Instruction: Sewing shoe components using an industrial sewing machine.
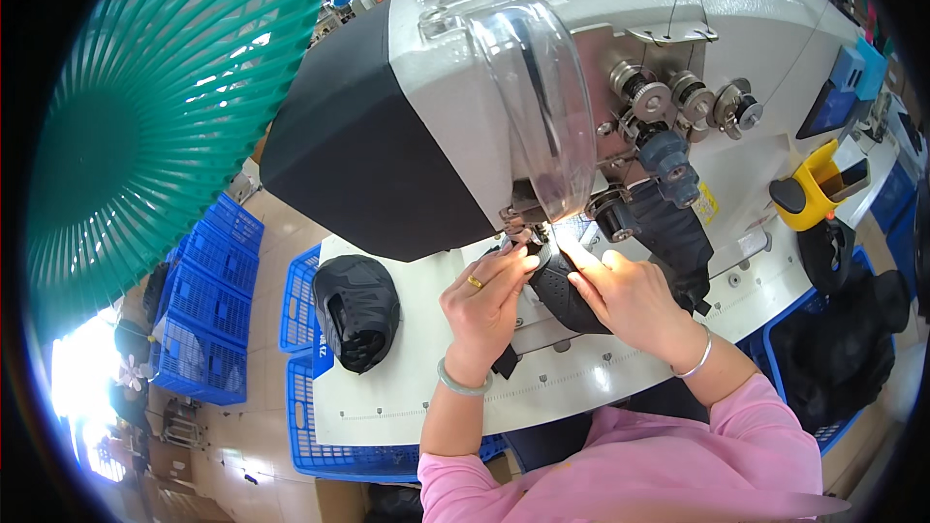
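A black shoe upper (567,298) lies under the needle area of a large white sewing machine (620,0), where a small lamp lights the work. My left hand (484,302), with a ring and a bracelet, pinches the left edge of the upper close to the presser foot (528,232). My right hand (635,302) grips its right side, index finger stretched toward the needle and thumb bent over the material. The needle point itself is lost in glare and behind my fingers. Left of my left hand, another black shoe upper (356,315) rests on the white table.
A green fan guard (184,87) fills the upper left. Stacked blue crates (201,349) stand on the floor at left, and a blue basket (334,436) sits by the table edge. At right are a yellow holder (812,189) and a crate of black pieces (838,349).
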A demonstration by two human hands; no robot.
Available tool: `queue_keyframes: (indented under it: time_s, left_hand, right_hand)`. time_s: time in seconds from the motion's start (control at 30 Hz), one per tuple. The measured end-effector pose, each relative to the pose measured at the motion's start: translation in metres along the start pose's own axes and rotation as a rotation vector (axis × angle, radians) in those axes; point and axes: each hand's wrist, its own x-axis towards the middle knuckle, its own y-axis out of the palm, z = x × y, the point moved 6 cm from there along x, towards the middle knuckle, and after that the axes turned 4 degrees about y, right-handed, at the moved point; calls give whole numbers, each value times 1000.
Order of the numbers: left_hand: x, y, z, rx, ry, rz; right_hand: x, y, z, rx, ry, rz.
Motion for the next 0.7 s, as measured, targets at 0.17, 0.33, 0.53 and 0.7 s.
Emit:
queue_keyframes:
  time_s: [0.17, 0.33, 0.53, 0.7]
  left_hand:
    - [0, -1, 0, 5, 46, -13]
    - [5, 0, 0, 13, 88, -5]
    - [9, 0, -5, 84, 130, 37]
    - [12, 1, -10, 199, 170, 65]
  right_hand:
    - [4, -1, 0, 35, -1, -44]
    - [8, 2, -4, 26, 17, -30]
    - [19, 4, -11, 99, -25, 3]
    - [23, -1, -14, 154, -70, 20]
